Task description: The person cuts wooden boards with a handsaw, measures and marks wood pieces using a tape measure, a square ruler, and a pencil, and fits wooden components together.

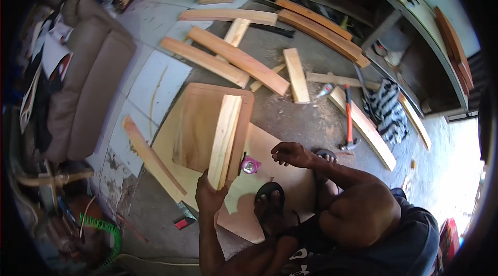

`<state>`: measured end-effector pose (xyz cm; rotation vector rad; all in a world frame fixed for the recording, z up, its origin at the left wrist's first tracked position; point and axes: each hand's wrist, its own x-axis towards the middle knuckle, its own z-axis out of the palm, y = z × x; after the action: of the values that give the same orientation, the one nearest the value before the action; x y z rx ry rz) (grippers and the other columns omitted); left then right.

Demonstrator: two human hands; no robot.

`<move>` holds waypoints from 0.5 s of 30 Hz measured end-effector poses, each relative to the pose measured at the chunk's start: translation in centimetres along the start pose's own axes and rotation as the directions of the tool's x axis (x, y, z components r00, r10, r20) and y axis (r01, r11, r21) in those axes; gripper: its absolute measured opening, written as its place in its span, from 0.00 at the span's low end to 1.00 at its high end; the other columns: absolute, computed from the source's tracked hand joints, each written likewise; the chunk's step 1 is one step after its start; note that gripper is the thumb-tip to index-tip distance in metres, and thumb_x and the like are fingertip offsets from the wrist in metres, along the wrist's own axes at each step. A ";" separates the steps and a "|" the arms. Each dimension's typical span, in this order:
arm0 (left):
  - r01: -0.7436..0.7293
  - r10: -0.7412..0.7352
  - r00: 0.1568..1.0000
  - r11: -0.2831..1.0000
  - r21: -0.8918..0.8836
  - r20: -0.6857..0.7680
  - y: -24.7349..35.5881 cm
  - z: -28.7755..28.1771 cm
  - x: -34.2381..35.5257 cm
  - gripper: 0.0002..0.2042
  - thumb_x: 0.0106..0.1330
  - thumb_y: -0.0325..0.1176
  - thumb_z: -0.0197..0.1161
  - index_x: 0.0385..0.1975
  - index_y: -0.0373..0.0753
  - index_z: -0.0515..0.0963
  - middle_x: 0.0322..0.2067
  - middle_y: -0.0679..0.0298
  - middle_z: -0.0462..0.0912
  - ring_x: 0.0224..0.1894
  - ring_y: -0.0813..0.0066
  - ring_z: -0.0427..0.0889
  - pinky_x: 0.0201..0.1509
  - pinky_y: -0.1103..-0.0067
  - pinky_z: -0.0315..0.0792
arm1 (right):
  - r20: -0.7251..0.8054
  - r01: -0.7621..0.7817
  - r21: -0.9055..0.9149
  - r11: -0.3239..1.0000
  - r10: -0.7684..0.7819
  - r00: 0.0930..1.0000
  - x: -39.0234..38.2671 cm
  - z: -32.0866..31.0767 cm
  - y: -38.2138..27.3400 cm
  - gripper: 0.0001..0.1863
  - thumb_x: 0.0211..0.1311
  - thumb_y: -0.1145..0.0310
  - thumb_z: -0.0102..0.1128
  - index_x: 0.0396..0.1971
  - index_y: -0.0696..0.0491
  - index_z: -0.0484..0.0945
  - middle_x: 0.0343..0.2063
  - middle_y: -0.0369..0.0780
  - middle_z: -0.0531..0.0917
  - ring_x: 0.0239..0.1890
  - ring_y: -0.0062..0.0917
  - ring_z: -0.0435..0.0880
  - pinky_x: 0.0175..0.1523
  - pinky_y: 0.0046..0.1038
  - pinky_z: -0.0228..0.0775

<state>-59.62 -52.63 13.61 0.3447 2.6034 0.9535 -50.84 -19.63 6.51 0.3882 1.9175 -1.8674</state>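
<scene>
Two hands are at work here, low over a concrete floor [311, 115] strewn with timber. On the left, the left hand [210, 193] wraps the near end of a pale plank [225, 138], fingers closed round it, and holds it on edge across a rounded wooden board [199, 125] that lies on a thin sheet [270, 208] spread on the floor. The plank runs away from the person, its far end close to the board's far edge. The left forearm comes straight up from the lower edge, wrist fairly level, thumb side towards the plank.

Moving right, a pink tape measure [250, 165] sits on the sheet just beside the plank's near right side. The right hand [291, 153] hovers close above it, palm down, fingers curled loosely and holding nothing that I can see; whether the fingertips touch the tape I cannot tell. That arm bends sharply at the elbow over the raised knee, and a sandalled foot [270, 195] is planted on the sheet between the two arms.

To do this well, I would judge, the plank should stay square to the board and firmly pinned at its near end so it cannot rock. Further right, a hammer [348, 120] with an orange handle lies well apart on the floor.
</scene>
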 end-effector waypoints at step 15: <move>-0.705 0.636 0.598 0.707 -0.057 0.488 19.1 13.8 5.1 0.31 0.47 0.36 0.81 0.48 0.33 0.69 0.47 0.44 0.79 0.49 0.42 0.80 0.52 0.57 0.75 | -0.959 -0.304 -0.084 0.949 0.006 0.283 -32.3 1.8 -4.3 0.18 0.65 0.60 0.62 0.49 0.54 0.82 0.42 0.48 0.86 0.44 0.37 0.86 0.52 0.37 0.77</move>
<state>-56.75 -28.76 15.16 1.4968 2.0599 0.7368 -24.72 -18.45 26.05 1.9189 2.6074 -1.1931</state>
